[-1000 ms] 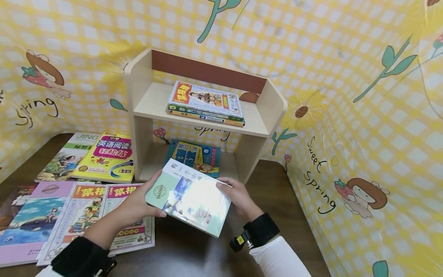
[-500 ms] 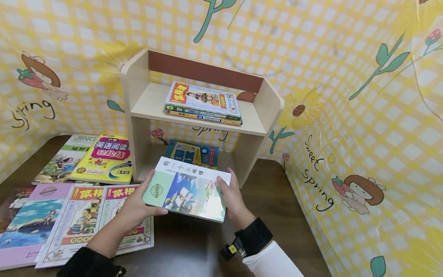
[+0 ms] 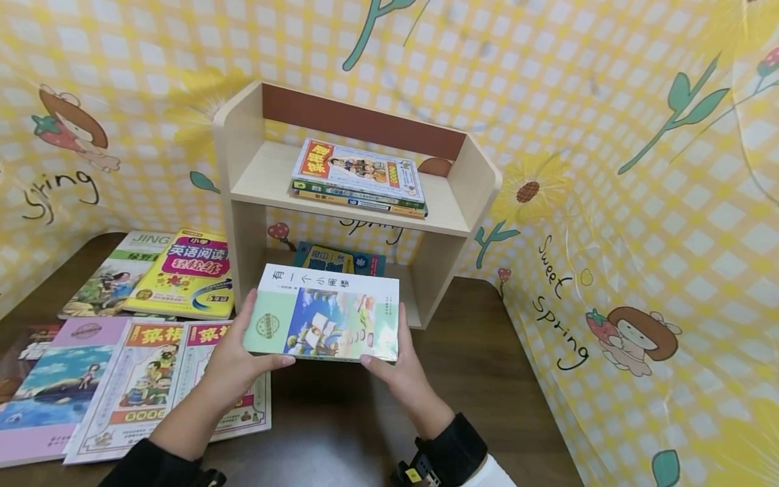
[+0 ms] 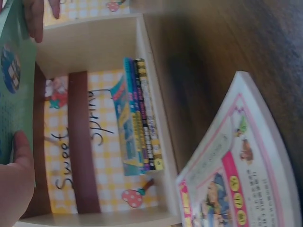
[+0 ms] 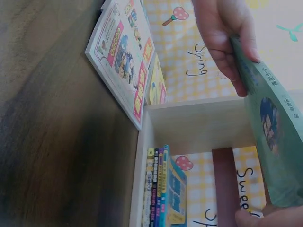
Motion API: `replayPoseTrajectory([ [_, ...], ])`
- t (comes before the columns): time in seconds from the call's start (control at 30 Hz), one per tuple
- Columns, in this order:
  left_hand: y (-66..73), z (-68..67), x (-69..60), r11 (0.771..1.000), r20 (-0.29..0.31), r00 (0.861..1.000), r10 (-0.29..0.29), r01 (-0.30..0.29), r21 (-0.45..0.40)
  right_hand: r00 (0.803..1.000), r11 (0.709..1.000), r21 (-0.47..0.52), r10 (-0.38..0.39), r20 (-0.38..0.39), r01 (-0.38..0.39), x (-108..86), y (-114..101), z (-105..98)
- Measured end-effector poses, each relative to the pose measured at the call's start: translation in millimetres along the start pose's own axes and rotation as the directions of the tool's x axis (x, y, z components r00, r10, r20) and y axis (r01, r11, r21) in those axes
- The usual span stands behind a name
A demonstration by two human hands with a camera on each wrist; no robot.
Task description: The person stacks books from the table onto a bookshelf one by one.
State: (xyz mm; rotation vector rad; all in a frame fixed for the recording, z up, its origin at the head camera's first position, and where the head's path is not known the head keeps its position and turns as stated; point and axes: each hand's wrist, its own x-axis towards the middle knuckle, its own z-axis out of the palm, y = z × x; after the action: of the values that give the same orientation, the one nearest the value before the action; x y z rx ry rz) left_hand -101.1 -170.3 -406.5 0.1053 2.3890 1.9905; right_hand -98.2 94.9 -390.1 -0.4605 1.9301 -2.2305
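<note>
A pale green and white book (image 3: 341, 318) with a picture of a sailing boat is held in front of the small wooden bookshelf (image 3: 243, 135). My left hand (image 3: 234, 358) grips its left end, thumb along the near edge. At the right end my right hand (image 3: 404, 372) grips it likewise, thumb on the near edge. The book's green back shows in the right wrist view. Behind it, on the lower shelf, lies a stack of books (image 4: 142, 118), partly hidden in the head view. Another book stack (image 3: 359, 176) lies flat on the upper shelf.
Left of the shelf, a yellow book (image 3: 182, 274) overlaps a green-and-white one (image 3: 109, 277). Nearer lie a purple-edged book (image 3: 61, 385) and two comic-style books (image 3: 136, 385) on the dark wooden table (image 3: 487, 379). Yellow checked cloth (image 3: 639, 237) stands behind and to the right.
The book has turned level and shifted slightly away toward the shelf. My right hand has moved from the book's far right corner to its near edge; glare on the cover has faded.
</note>
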Motion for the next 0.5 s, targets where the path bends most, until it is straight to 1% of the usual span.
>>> replayPoseTrajectory([
  [0.07, 5.1, 0.5, -2.9, 1.0, -0.011, 1.0, 0.008, -0.008, 0.007, 0.999, 0.999, -0.027, -0.037, 0.029, 0.038, -2.2, -2, 0],
  [0.17, 14.4, 2.7, -7.5, 0.999, -0.018, 0.999, 0.033, -0.033, 0.025, 0.995, 0.989, -0.116, -0.087, 0.04, 0.091, -3.4, -10, -3],
  [0.27, 28.1, 3.4, -8.9, 0.994, -0.027, 0.995, 0.092, -0.091, 0.056, 0.991, 0.97, -0.201, -0.128, 0.039, 0.134, -1.8, -22, -7],
  [0.37, 44.6, 2.6, -5.4, 0.985, -0.04, 0.987, 0.153, -0.149, 0.084, 0.987, 0.956, -0.244, -0.159, 0.035, 0.163, 3.5, -37, -10],
  [0.5, 67.2, 1.0, 5.2, 0.975, -0.048, 0.978, 0.205, -0.2, 0.096, 0.985, 0.941, -0.297, -0.171, -0.001, 0.163, 14.6, -57, -14],
])
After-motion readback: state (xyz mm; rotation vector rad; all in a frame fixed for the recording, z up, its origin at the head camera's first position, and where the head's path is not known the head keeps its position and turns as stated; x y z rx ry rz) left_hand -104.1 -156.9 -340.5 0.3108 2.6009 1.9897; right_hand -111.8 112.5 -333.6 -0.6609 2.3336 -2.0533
